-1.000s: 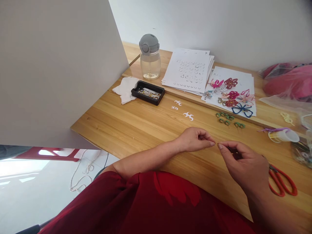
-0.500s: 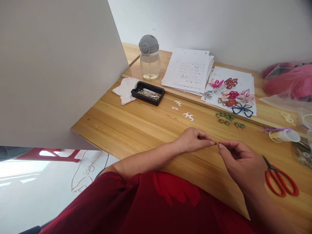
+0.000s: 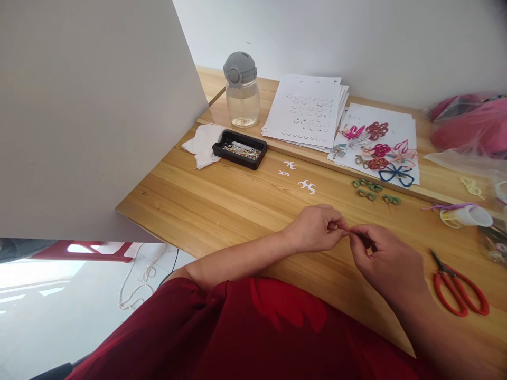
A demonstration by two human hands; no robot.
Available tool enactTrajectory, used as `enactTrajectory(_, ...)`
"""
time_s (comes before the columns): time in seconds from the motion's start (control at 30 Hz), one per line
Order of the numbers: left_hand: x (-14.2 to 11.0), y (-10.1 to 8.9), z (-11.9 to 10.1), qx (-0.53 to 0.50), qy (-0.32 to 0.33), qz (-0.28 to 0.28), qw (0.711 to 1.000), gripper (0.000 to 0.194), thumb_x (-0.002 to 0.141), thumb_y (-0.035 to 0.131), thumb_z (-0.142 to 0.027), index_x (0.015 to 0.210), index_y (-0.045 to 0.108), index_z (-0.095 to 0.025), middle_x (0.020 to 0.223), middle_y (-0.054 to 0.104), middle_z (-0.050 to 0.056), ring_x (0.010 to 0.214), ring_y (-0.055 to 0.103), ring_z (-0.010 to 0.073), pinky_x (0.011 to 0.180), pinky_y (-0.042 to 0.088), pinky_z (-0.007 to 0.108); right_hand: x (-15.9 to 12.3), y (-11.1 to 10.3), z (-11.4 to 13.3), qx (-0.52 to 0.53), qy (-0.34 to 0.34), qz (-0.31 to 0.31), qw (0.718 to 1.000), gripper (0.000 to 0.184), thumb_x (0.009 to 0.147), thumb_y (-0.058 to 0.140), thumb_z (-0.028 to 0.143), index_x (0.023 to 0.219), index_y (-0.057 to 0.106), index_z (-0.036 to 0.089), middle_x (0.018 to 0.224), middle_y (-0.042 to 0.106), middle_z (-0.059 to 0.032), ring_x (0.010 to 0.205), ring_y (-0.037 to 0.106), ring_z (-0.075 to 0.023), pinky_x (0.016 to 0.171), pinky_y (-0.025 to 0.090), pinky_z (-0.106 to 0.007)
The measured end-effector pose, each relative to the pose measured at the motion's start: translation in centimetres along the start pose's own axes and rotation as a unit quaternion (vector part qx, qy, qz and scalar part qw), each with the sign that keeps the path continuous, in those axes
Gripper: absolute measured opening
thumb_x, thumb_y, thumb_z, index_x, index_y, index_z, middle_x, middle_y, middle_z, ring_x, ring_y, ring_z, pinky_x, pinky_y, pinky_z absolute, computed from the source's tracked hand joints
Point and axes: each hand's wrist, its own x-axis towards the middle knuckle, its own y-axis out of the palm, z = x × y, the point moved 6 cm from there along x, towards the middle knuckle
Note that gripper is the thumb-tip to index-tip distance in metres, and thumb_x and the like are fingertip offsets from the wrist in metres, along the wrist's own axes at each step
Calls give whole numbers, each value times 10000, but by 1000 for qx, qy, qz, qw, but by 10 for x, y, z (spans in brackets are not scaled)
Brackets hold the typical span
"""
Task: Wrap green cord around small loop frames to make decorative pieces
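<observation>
Over the wooden table (image 3: 237, 206), my left hand (image 3: 317, 228) is closed in a pinch, thumb against forefinger. My right hand (image 3: 386, 258) pinches in the same way, and the fingertips of both hands meet. Whatever lies between them is too small or too hidden to make out. Orange-handled scissors (image 3: 461, 290) lie to the right of my right hand. Beyond my hands are several white crescent-shaped paper cutouts (image 3: 307, 186) and several small green looped pieces (image 3: 366, 184).
A black tray (image 3: 259, 158) of beads stands by a white cloth (image 3: 202, 145) and a water bottle (image 3: 242, 103). Along the back are printed sheets (image 3: 309, 84) and coloured thread flowers (image 3: 379, 150) on paper. A white spool (image 3: 467, 216) lies at the right; a grey partition (image 3: 91, 116) borders the left.
My right hand has moved slightly left and up, so the fingertips that were a little apart now touch. More of the scissors shows. The view has shifted slightly.
</observation>
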Motion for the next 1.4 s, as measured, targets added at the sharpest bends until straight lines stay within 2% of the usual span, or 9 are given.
enactTrajectory(0.13,1,-2,-1,-16,11,3,1000,100,898,689,-238,871,731,-152,817,643,34,781,584,140,764,456,251,5,0,2,48,0,54,997,214,920,590,390,882,751,254,721,750,-51,575,639,-200,573,449,-339)
enactTrajectory(0.27,3,2,9,-117,-47,4,992,119,872,718,-251,828,698,-143,752,604,-2,702,527,110,682,409,235,1,2,-3,112,44,105,987,251,903,624,476,896,769,271,678,740,-10,464,547,-154,523,413,-325)
enactTrajectory(0.4,4,9,21,-232,-138,14,963,181,823,787,-284,833,686,-135,725,608,-26,657,485,87,649,387,227,-7,0,-13,134,92,85,983,302,893,656,547,873,759,264,661,712,0,460,530,-140,507,399,-314)
enactTrajectory(0.6,4,6,22,-257,-209,21,943,173,765,822,-222,764,677,-128,652,586,-48,611,460,72,621,364,226,-8,-7,-18,156,141,56,976,271,865,704,527,841,747,261,625,660,10,487,505,-135,500,396,-294)
enactTrajectory(0.7,4,5,21,-254,-214,28,943,135,772,801,-177,752,677,-128,635,584,-52,599,455,70,610,353,227,-7,-6,-20,179,145,70,971,246,858,714,507,838,744,263,620,643,19,500,500,-130,506,402,-285)
enactTrajectory(0.87,3,5,23,-273,-221,29,936,123,790,783,-164,753,673,-125,652,595,-46,612,472,72,624,369,232,-5,2,-23,237,175,105,950,265,842,716,520,836,729,256,675,686,3,584,590,-155,562,465,-289)
enactTrajectory(1.1,3,6,24,-298,-223,33,928,190,718,858,-192,751,684,-123,655,607,-49,623,477,72,643,369,236,1,1,-25,253,221,105,936,276,784,710,522,786,706,247,599,658,-10,539,588,-168,534,484,-298)
enactTrajectory(1.3,1,8,20,-339,-209,34,917,290,678,903,-344,741,721,-127,690,650,-24,678,530,93,691,403,249,-4,8,-30,209,268,51,939,281,786,711,509,849,733,236,675,707,-24,574,609,-172,549,463,-311)
enactTrajectory(1.4,0,8,19,-359,-209,21,909,360,634,923,-422,752,755,-126,756,706,8,732,573,114,731,426,259,-4,15,-28,259,294,10,920,268,785,739,495,850,724,235,663,688,-20,563,586,-163,540,439,-309)
